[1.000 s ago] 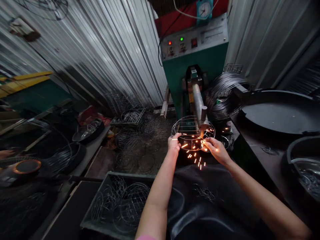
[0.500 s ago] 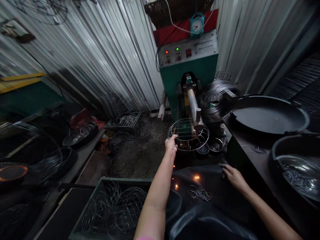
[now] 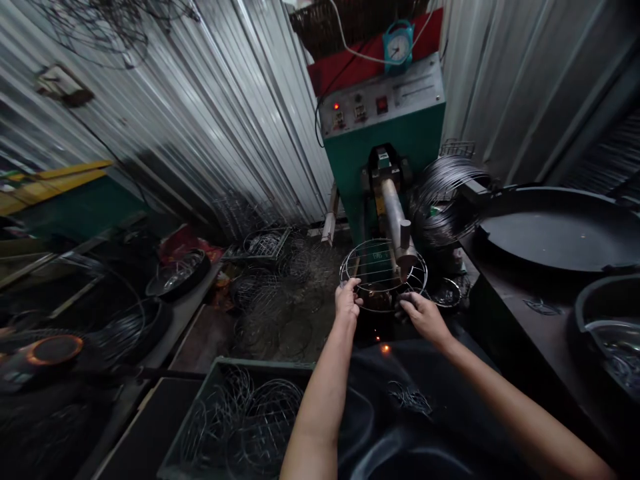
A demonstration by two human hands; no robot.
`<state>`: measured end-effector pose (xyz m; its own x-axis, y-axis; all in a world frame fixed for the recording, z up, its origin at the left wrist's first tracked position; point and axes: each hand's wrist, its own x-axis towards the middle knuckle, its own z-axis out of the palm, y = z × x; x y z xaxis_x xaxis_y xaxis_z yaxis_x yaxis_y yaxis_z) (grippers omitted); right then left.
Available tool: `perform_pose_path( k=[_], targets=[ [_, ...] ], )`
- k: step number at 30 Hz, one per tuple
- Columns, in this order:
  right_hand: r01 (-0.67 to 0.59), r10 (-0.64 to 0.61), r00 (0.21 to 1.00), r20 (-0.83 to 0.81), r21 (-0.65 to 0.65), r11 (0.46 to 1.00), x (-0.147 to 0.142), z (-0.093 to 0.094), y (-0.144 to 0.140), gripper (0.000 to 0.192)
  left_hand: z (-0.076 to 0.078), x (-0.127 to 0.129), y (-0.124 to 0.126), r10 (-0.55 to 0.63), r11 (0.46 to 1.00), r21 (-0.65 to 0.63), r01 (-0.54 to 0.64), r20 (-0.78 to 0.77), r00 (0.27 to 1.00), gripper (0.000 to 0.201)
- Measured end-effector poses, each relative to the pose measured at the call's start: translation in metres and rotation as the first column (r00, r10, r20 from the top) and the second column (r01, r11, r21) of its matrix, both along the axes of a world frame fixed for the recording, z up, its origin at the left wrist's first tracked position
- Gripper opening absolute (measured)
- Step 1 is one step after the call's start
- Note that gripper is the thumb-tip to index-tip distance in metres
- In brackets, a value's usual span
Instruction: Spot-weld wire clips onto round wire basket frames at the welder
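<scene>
Gripping the wire rack point(image 3: 377, 272), near the metal rod point(image 3: 395, 208), by its left rim in curled fingers of the left hand point(image 3: 347, 304); bunching those of the right hand point(image 3: 425, 316) by its near-right rim, cannot tell on what.

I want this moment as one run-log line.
left hand: grips wire rack; right hand: at rack's near edge, grip unclear; green machine: red lamp lit; glowing spark: below rack in view
</scene>
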<state>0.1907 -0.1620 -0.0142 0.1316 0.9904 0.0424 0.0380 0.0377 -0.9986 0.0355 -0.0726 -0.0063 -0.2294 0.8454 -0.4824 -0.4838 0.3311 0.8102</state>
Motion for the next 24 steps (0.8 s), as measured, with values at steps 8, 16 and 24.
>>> perform_pose_path(
  k=[8, 16, 24],
  targets=[
    [-0.006, 0.008, 0.999, 0.040, -0.048, 0.999, 0.014, 0.007, 0.008, 0.022, 0.003, 0.004, -0.001, -0.006, 0.998, 0.063, 0.007, -0.022, 1.000, 0.042],
    [0.047, -0.047, 0.999, -0.015, 0.012, 0.999, 0.011, -0.007, 0.005, 0.027, 0.003, 0.009, -0.005, -0.002, 0.999, 0.042, 0.003, -0.021, 1.000, 0.044],
    [0.055, -0.058, 0.997, 0.058, 0.051, 0.997, 0.016, -0.003, 0.003, 0.031, 0.006, 0.015, -0.003, -0.009, 1.000, 0.001, 0.009, -0.021, 1.000, 0.038]
  ],
)
